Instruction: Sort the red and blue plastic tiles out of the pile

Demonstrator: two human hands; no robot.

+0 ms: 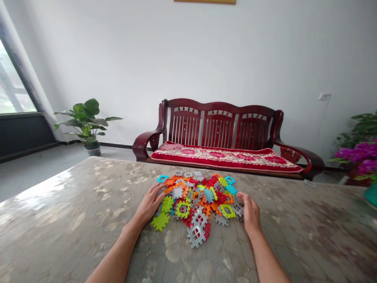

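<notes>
A loose heap of flat plastic interlocking tiles (196, 198) in red, orange, lime, grey and blue lies on the table in front of me. Several have cut-out window shapes, like the grey window tile (196, 234) at the near tip. My left hand (149, 203) rests against the heap's left side, fingers stretched out, close to a lime tile (160, 222). On the opposite side my right hand (250, 210) stands on its edge with extended fingers touching or almost touching the grey tiles (238, 210). Neither hand grips a tile.
The table (88, 220) has a shiny floral cover, and a small grey piece (310, 183) lies near its far right edge. Beyond stands a dark red wooden bench (219, 125). A potted plant (91, 122) is at left, with purple flowers (357, 157) at right.
</notes>
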